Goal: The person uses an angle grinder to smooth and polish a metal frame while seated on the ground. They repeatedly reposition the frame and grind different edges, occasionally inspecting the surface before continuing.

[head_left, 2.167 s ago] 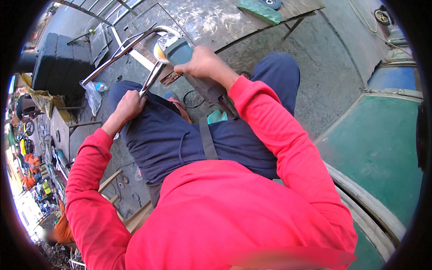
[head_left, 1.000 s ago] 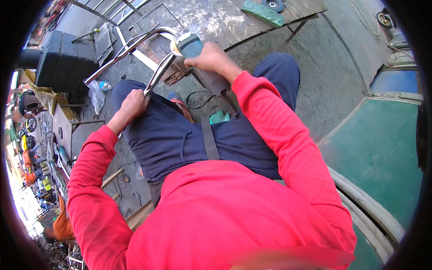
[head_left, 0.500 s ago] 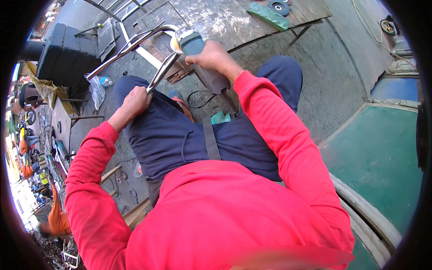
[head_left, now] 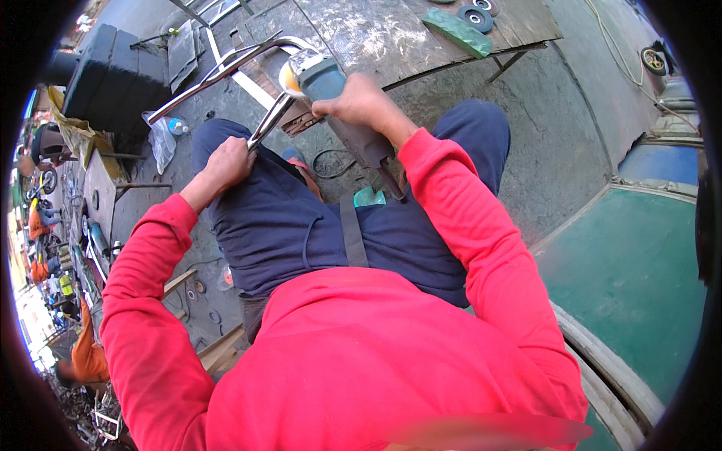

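Note:
A bent, shiny metal tube [head_left: 272, 120] runs from beside my left thigh up toward the bench and curves back to the left. My left hand [head_left: 231, 161] is closed round its near end, by my left knee. In my right hand [head_left: 362, 104] is an angle grinder [head_left: 322, 78] with a blue-green front and a dark rear body, its cord end pointing back at my lap. The grinder's pale yellow disc [head_left: 287, 80] lies against the tube or just over it; contact is hard to tell. My right fingers are partly hidden behind the grinder.
A worn bench [head_left: 376, 41] stands ahead, bearing a green block [head_left: 457, 31] and dark discs [head_left: 475, 18]. At the left are a black box [head_left: 116, 79] and a plastic bag [head_left: 160, 144]. A green panel [head_left: 617, 278] is at the right. People in orange work far left.
The whole view has shifted slightly. The grinder's disc sits a little nearer to my left hand along the tube. Both hands keep their hold.

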Motion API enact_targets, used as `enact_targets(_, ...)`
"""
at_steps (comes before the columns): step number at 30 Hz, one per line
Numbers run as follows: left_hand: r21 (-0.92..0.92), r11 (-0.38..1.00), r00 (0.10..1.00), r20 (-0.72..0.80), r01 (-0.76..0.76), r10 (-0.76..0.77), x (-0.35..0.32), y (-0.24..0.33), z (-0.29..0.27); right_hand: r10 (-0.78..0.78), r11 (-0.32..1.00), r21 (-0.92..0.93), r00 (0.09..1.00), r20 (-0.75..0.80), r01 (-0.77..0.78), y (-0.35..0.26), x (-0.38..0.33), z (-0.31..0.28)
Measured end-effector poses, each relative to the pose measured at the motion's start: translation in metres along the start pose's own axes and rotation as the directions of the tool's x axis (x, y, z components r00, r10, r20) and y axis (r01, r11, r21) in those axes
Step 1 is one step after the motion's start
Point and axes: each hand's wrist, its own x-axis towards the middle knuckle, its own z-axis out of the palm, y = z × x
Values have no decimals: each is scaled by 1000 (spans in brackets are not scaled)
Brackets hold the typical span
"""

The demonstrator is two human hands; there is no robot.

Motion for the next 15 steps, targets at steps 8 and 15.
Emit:
enact_targets(8,13,1000,1000,-2,2,-2,-1,0,0,28,1000,-12,998,-49,-28,-4,-4,-6)
enact_targets(15,-14,1000,1000,12,9,-9,-2,0,-2,49,999,6,994,100,-50,-17,-10,0)
